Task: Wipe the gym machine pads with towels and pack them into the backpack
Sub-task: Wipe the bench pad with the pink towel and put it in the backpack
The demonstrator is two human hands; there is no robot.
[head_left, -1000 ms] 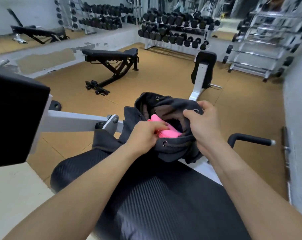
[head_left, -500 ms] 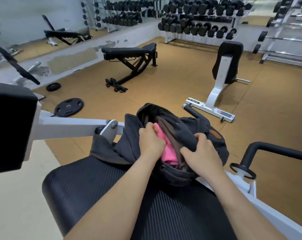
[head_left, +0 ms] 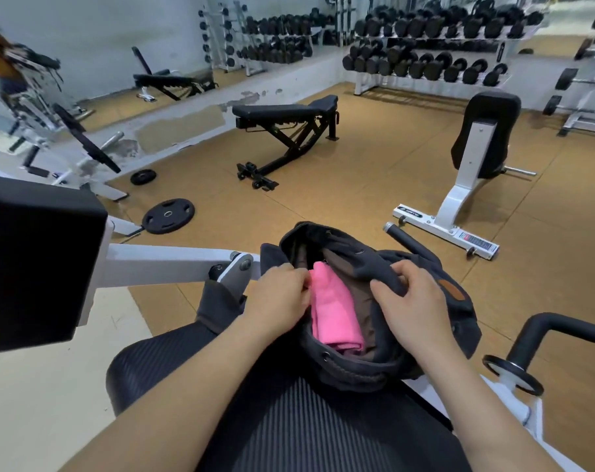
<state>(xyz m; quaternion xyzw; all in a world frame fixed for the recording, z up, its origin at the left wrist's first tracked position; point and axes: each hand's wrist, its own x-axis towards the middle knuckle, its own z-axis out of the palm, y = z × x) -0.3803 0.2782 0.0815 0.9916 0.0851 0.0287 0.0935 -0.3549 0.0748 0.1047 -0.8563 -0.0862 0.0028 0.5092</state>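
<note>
A dark grey backpack [head_left: 354,374] lies open on the black ribbed machine pad [head_left: 289,427] in front of me. A folded pink towel [head_left: 333,315] sits inside it, lying lengthwise in the opening. My left hand [head_left: 279,298] grips the left rim of the opening, its curled fingertips against the towel's edge. My right hand [head_left: 411,301] grips the fabric of the right rim and holds it apart from the left.
A black square pad [head_left: 33,260] on a white arm juts in from the left. A black handle [head_left: 544,332] curves up at the right. Beyond lie a weight plate [head_left: 168,216], a flat bench [head_left: 285,120], a white seat stand [head_left: 476,158] and dumbbell racks [head_left: 425,63].
The pink towel has gone from bunched at the bag's mouth to lying deep inside. My left hand has come off it onto the left rim, and the opening is wider.
</note>
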